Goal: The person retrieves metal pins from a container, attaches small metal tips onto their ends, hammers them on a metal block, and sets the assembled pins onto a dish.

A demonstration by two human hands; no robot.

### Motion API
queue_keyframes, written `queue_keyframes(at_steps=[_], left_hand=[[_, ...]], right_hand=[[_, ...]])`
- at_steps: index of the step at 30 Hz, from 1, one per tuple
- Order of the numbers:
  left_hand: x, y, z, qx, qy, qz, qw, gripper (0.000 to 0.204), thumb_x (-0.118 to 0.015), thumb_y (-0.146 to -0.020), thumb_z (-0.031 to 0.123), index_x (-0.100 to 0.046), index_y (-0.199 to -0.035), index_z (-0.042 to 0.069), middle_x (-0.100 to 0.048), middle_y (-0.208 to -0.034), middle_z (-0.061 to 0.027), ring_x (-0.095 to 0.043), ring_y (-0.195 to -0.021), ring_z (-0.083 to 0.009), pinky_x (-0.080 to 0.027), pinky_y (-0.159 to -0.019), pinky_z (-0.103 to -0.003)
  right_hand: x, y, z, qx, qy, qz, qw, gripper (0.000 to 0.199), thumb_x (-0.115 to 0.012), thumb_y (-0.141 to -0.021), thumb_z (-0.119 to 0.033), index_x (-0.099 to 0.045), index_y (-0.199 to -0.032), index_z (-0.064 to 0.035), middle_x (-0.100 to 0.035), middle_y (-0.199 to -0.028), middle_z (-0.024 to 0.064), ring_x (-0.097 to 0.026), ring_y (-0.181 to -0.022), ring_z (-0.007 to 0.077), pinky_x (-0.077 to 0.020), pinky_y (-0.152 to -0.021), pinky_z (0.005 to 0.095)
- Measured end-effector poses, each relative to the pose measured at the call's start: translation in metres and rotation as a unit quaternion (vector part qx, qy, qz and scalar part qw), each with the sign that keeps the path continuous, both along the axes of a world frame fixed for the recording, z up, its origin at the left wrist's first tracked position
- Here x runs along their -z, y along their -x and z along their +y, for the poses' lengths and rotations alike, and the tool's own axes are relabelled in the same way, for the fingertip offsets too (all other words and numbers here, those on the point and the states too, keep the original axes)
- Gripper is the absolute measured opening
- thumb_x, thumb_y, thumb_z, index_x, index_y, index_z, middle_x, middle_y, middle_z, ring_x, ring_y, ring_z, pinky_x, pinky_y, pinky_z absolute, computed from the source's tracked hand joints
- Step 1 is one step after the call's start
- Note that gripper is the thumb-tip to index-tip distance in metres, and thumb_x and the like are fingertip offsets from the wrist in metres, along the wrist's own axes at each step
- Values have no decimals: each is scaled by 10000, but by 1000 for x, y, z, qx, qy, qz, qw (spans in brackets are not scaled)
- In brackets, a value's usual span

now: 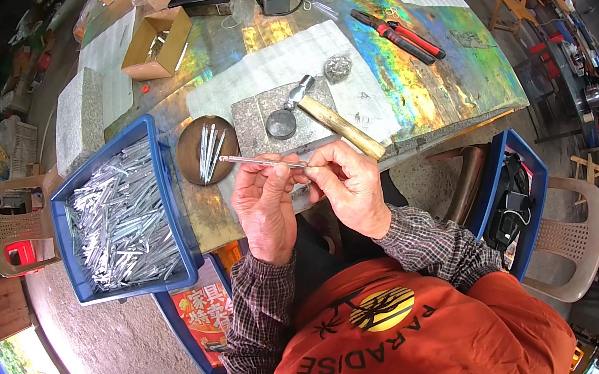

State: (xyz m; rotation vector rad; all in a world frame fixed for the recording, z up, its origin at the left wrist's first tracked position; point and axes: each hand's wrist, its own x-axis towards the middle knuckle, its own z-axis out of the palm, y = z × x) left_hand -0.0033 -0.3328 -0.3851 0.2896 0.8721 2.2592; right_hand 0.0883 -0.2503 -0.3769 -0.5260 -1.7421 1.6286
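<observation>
From the head view, the left hand (264, 206) and right hand (348, 185) pinch a thin metal strip (260, 162), fingertips clamped at its right end. A hammer (328, 116) lies just beyond the fingers; steadying the strip level seems wise.

Bright, even daylight throughout, soft and without hard shadows. Strong rainbow glare across the tabletop (447, 49) toward one and two o'clock, washing out its surface in bands of green, yellow and blue. Glinting highlights on the heap of metal strips (120, 216) at nine o'clock, running together into pale streaks. Sharp focus at centre, with crisp skin detail on both hands. Heavy fisheye bending toward the rim: table edges bowed, chairs at three and nine o'clock stretched. Black vignette around the whole frame, thickest at ten and four o'clock. Slight softness and colour fringing near the border.
</observation>
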Motion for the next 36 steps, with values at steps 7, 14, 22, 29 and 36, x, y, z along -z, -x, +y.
queue_keyframes(at_steps=[7, 14, 22, 29, 36], left_hand=[[3, 2, 1, 7, 19, 31, 999, 123, -592, -844, -43, -545, -944, 10, -614, -951, -135, -619, -806, -197, -524, -716, -318], [10, 1, 0, 5, 19, 1, 1000, 137, -576, -859, -34, -532, -974, 26, -595, -962, -111, -620, -852, -202, -544, -685, -317], [5, 12, -1, 31, 13, 8, 999, 138, -556, -889, 11, -521, -1022, 29, -610, -959, -134, -631, -841, -202, -551, -679, -322], [-5, 40, 18, -37, 107, 189, 975, 110, -558, -870, -39, -533, -972, -5, -620, -908, -104, -603, -765, -144, -499, -643, -243], [-3, 47, 31, -67, 172, 299, 936, 98, -587, -862, -27, -560, -956, -24, -638, -912, -95, -577, -741, -93, -463, -624, -199]], right_hand=[[3, 1, 0, 24, -47, -10, 999, 48, -565, -858, 28, -537, -829, 2, -578, -690, 37, -571, -529, 81, -447, -453, 216], [8, 3, 1, 29, -12, -2, 1000, 56, -616, -839, 8, -563, -855, -3, -593, -710, 31, -569, -548, 66, -445, -469, 206], [7, 1, 7, 1, -13, -25, 1000, 99, -635, -816, 27, -572, -884, -8, -593, -724, 18, -535, -561, 41, -425, -491, 193], [0, -5, 19, -8, -56, -41, 998, 86, -635, -812, 17, -575, -870, -5, -564, -701, 8, -492, -568, 37, -401, -502, 194], [0, -5, 23, -26, -70, -64, 995, 82, -640, -807, 0, -574, -854, -12, -553, -665, 0, -465, -532, 40, -381, -480, 203]])
